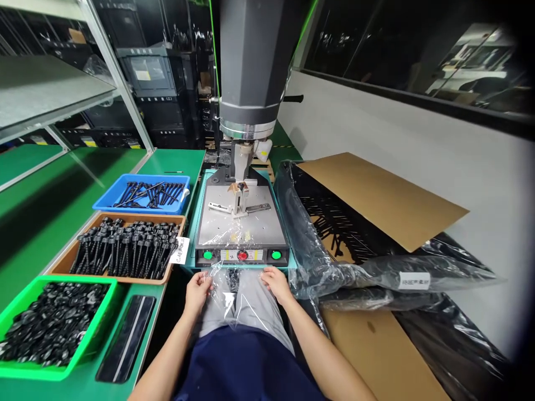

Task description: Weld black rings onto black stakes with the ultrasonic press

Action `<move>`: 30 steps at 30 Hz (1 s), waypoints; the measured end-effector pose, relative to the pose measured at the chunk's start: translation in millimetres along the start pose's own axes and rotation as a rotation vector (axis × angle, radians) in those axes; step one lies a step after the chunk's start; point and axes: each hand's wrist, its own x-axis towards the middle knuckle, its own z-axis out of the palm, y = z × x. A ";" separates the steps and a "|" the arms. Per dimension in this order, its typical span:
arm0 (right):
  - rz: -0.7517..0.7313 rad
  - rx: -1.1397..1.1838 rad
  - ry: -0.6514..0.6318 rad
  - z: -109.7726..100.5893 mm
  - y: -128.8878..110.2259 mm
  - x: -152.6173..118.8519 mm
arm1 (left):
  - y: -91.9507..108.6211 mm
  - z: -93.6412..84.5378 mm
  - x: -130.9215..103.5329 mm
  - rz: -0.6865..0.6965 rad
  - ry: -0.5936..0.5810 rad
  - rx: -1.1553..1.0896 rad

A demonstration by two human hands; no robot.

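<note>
A clear plastic bag [238, 303] is stretched over my lap in front of the press. At its left side my left hand [198, 291] is closed, fingers pinching the film. My right hand [276, 283] pinches the bag's other side, just below the machine's front panel. The bench press [242, 220] has a grey base plate with a small metal fixture [240, 200] standing on it. Two green buttons and a red one [242, 255] sit on its front edge, a little beyond my fingers. Above the fixture hangs the dark press head [248, 67].
To the left, a blue tray [141, 209] and an orange tray [119, 278] hold black stemmed parts. A green bin [113, 287] holds small black parts, beside a dark flat case [126, 338]. Right of the press lies a large plastic-lined box [301, 234] with cardboard [384, 200] over it.
</note>
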 end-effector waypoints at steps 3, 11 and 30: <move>-0.069 -0.051 0.106 -6.4 -6.8 8.1 | -4.0 0.5 3.0 0.028 0.027 0.078; -0.716 -0.347 0.205 3.1 -142.8 55.3 | -10.9 -8.0 12.0 0.042 0.086 0.214; -0.993 -0.493 -0.029 73.5 -274.4 135.3 | 46.9 -3.7 -16.2 0.229 0.070 0.305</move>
